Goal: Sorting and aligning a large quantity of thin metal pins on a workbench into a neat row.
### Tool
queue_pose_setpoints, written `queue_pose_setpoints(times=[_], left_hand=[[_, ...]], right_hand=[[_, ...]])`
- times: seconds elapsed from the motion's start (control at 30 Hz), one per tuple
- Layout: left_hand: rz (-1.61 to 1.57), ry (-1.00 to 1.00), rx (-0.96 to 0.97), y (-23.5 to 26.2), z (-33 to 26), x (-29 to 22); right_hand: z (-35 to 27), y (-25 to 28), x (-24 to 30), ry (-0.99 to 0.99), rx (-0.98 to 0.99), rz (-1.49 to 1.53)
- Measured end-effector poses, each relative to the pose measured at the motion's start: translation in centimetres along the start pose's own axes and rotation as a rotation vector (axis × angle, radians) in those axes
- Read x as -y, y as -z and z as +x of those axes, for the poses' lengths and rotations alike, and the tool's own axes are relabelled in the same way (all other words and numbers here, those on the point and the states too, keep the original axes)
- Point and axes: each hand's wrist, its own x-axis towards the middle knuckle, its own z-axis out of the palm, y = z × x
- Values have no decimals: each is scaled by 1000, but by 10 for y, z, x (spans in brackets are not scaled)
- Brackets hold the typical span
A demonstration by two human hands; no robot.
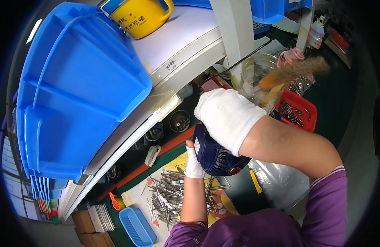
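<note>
A dark blue small fan [216, 154] with a slatted grille and a round reddish-brown part stands tilted between my hands. My left hand [193, 161], in a white glove with its bare thumb tip showing, grips the fan's left side; its other fingers are mostly hidden. Over the fan's top reaches my right hand [223, 111], covered in white glove cloth, and its fingers cannot be made out. Below the fan, a heap of thin metal rods [169, 197] lies on a patterned sheet [136, 195], partly behind my left forearm.
A large blue bin [83, 90] and a yellow mug [142, 18] sit on the white shelf [186, 39]. A red tray [295, 111] of small metal parts stands at right, near a brush [297, 72]. A light blue tray [136, 226] and a yellow cutter [255, 181] lie lower down.
</note>
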Motion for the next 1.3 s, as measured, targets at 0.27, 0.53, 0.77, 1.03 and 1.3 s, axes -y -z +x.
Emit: queue_pose_setpoints(times=[0.27,0.53,0.77,1.03,1.3], left_hand=[[-81,59,22,-10,-5,-5],[-95,51,-7,-11,-4,-5],[-107,41,-33,-4,0,0],[-162,100,-100,-9,-1,-5],[-203,141,-167,-11,2,1]], right_hand=[[5,9,3,26,125,-153],[12,8,-2,63,147,-198],[15,3,-1,130,130,-267],[19,-3,-8,120,152,-140],[15,5,2,55,165,-101]])
